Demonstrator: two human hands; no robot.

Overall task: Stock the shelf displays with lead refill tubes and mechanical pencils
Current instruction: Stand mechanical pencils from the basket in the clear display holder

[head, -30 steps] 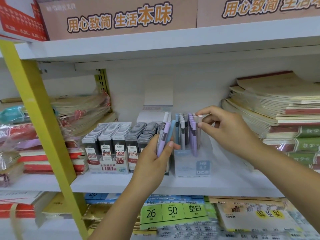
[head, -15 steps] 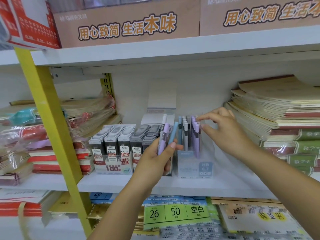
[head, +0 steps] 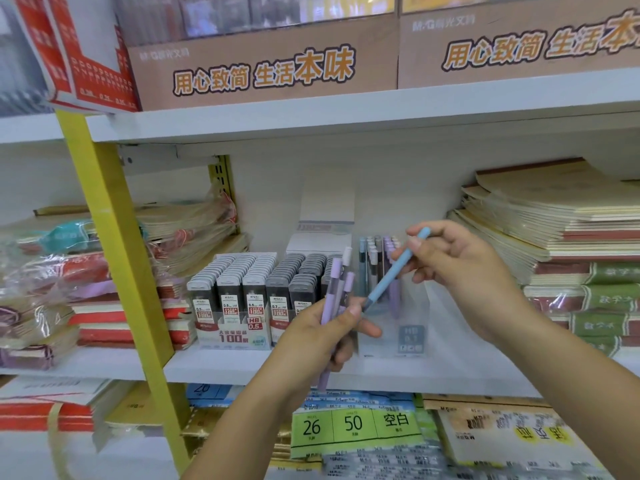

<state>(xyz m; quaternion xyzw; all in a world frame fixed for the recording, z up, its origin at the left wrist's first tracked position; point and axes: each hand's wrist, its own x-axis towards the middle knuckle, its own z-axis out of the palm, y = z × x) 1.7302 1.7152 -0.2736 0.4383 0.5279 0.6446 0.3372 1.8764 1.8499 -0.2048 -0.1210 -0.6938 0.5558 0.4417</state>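
White shelf [head: 242,367] holds lead refill tubes [head: 256,285]; right hand [head: 464,271] grips blue pencil [head: 394,271], left hand [head: 311,344] purple pencils [head: 334,289].

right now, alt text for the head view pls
The right hand draws a blue pencil from the purple pencils bunched in the left hand, before a clear pencil box on a white shelf.

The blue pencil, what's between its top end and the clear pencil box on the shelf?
In the head view, only the right hand gripping the blue mechanical pencil. Behind it stands the clear pencil display box, already holding upright pencils.
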